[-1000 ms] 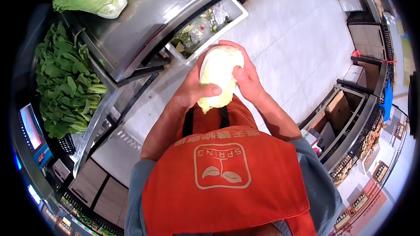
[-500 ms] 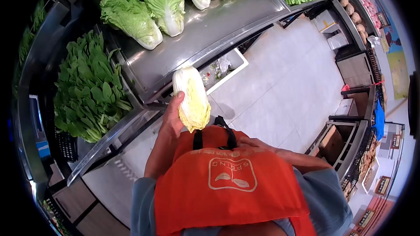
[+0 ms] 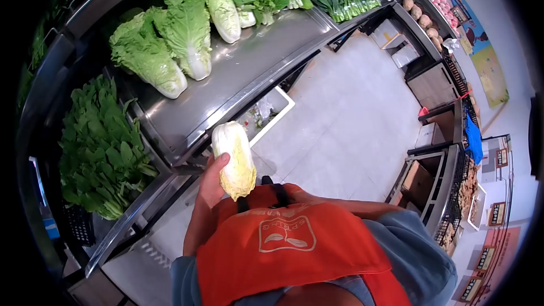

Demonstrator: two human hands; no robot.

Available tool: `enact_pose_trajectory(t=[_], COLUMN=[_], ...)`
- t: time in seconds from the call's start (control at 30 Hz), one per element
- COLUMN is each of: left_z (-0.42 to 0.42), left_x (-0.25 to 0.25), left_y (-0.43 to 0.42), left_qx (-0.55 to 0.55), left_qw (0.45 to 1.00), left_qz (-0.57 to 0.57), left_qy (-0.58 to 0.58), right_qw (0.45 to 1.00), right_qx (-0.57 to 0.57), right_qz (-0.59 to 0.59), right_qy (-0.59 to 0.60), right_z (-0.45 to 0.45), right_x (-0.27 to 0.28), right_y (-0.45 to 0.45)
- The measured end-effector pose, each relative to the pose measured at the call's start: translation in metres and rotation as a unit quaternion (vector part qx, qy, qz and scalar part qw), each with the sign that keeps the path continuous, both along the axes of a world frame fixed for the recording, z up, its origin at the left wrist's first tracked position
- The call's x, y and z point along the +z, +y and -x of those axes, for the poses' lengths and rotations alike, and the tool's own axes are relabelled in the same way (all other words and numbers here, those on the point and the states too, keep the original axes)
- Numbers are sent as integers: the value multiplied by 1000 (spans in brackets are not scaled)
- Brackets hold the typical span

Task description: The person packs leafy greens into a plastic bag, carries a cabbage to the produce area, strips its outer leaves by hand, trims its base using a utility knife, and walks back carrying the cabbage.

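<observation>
My left hand (image 3: 213,174) grips a small napa cabbage (image 3: 233,156) with a white base and yellow leaves. The thumb lies along its side, and the leafy end points down toward my apron. My right hand is at the front of the red apron (image 3: 294,260); its forearm (image 3: 354,208) shows, but the fingers are hidden. Beyond the held cabbage, several larger green napa cabbages (image 3: 187,39) lie on the steel shelf (image 3: 266,42).
Leafy greens (image 3: 105,147) fill the left display. Below the shelf edge stands a white bin (image 3: 280,116) with scraps inside. Bundled greens (image 3: 345,1) sit at the far end. Crates, boxes and root vegetables (image 3: 422,20) line the right side across a tiled floor (image 3: 345,119).
The view has shifted, so the shelf and cabbages appear lower and further left. My left hand still holds the small cabbage, and less of my right hand shows.
</observation>
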State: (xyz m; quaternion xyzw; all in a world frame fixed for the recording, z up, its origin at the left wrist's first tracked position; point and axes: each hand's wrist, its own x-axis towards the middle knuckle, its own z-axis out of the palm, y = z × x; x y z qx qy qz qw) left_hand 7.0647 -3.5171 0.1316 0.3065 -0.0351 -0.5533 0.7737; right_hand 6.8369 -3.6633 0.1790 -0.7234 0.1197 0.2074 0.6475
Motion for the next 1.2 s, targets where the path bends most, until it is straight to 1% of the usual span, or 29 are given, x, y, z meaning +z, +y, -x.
enact_pose_trajectory(t=[0.1, 0.13, 0.33, 0.43, 0.47, 0.5, 0.63, 0.67, 0.7, 0.77, 0.83, 0.93, 1.03, 1.1, 1.13, 1.2], left_z=[3, 4, 2, 5, 3, 5, 12, 13, 15, 17, 21, 24, 32, 32, 31, 33], left_x=[-9, -10, -10, -8, -11, -5, -5, 0, -10, -6, -3, -23, -7, -12, -21, -19], left_y=[-5, -6, -9, -13, -16, -18, -26, -29, -33, -33, -39, -42, -46, -46, -46, -45], left_qx=[-14, -13, -39, -38, -52, -54, -70, -78, -75, -108, -113, -115, -102, -113, -133, -128], left_qw=[1000, 1000, 999, 998, 998, 998, 997, 997, 997, 994, 993, 993, 993, 992, 991, 991], left_qz=[2, -15, -14, -45, -12, -8, -35, -23, -13, -9, -5, -19, -49, -56, -33, -37], left_qy=[16, 20, -1, 7, 25, 39, 11, 6, 4, 19, 14, 19, 26, 3, 2, 6], right_qw=[1000, 1000, 1000, 1000, 1000, 1000, 999, 999, 999, 999, 998, 994, 982, 970, 966, 964], right_qx=[3, 3, 3, 9, 11, 13, 23, 25, 30, 39, 55, 101, 178, 221, 227, 189], right_qz=[-6, -5, -9, -9, -7, -5, -10, -10, -9, -12, -15, -32, -61, -80, -92, -132], right_qy=[-5, -8, -12, -17, -18, -19, -25, -26, -26, -30, -26, -8, 29, 62, 84, 136], right_z=[-8, -11, -12, -17, -18, -18, -25, -29, -32, -36, -36, -24, 7, 30, 42, 62], right_x=[-5, -6, -6, -6, -6, -5, -8, -12, -14, -14, -10, -2, 14, 28, 36, 57], right_y=[-1, -4, -13, -16, -17, -18, -20, -21, -22, -26, -32, -40, -52, -62, -69, -95])
